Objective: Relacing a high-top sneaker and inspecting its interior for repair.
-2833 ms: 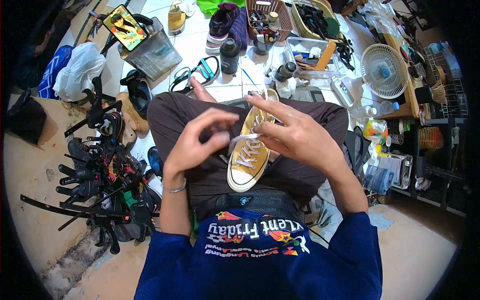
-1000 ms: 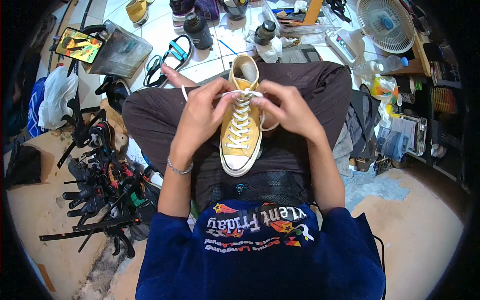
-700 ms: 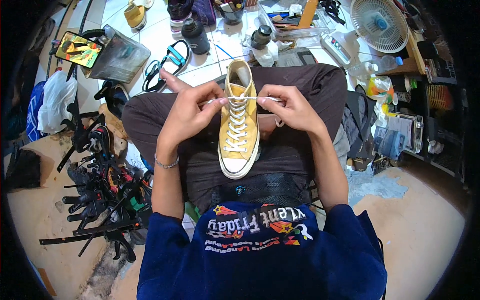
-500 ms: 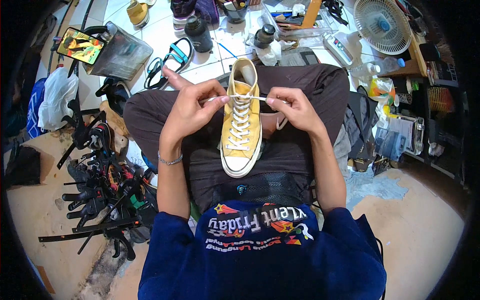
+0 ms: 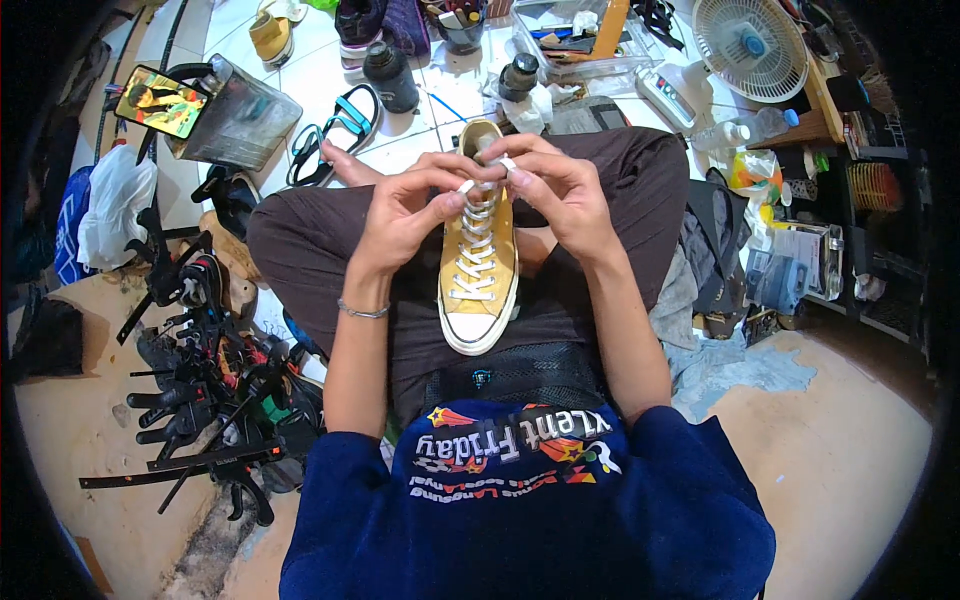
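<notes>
A yellow high-top canvas shoe (image 5: pixel 478 300) with white laces and a white toe cap lies upright on my lap, heel pointing away from me. At its upper eyelets, my left hand (image 5: pixel 405 220) pinches a white lace (image 5: pixel 468 187) between thumb and fingers, on the shoe's left. My right hand (image 5: pixel 568 205) grips the lace from the right, its fingertips raised over the ankle opening. Both hands' fingers partly cover the top of the lacing, so the knot's shape is unclear.
Beyond my crossed legs are sandals (image 5: pixel 350 120), dark bottles (image 5: pixel 390 75), a tool box (image 5: pixel 560 30) and a fan (image 5: pixel 750 45). A phone (image 5: pixel 160 100) leans at the left, above a heap of black clamps (image 5: pixel 165 400). A cluttered rack (image 5: pixel 850 270) stands right.
My hands have drawn closer together over the shoe's top from either side. My right hand has moved up and left, its fingers now over the ankle opening.
</notes>
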The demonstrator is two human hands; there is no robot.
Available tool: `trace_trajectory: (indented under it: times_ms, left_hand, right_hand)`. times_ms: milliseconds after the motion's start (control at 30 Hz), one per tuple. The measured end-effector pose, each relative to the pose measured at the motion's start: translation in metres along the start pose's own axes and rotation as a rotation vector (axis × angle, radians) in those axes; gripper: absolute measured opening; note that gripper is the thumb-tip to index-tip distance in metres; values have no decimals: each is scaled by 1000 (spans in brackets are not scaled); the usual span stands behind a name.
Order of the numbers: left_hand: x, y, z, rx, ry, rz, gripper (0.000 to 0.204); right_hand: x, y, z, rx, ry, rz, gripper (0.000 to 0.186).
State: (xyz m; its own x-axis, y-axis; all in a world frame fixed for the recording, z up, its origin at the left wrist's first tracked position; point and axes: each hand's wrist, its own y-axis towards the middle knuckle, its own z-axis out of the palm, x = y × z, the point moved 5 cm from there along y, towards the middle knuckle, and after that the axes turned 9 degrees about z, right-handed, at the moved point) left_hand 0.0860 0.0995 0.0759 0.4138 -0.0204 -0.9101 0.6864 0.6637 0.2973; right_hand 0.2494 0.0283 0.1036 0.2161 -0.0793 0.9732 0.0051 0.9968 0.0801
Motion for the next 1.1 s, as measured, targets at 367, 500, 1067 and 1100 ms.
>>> trace_trajectory:
  times_ms: [367, 500, 1067, 1100]
  left_hand:
    - [21, -4, 12, -417, -119, 157, 10]
    - [20, -4, 14, -328, -107, 76, 18]
    - [35, -9, 14, -397, -116, 19, 18]
    - [35, -10, 13, -411, -146, 23, 15]
  right_hand:
    - [-21, 1, 1, -379, -171, 31, 22]
    - [-16, 2, 5, -350, -236, 4, 21]
    - [-12, 1, 9, -329, -119, 37, 23]
    - [-14, 0, 7, -367, -126, 35, 23]
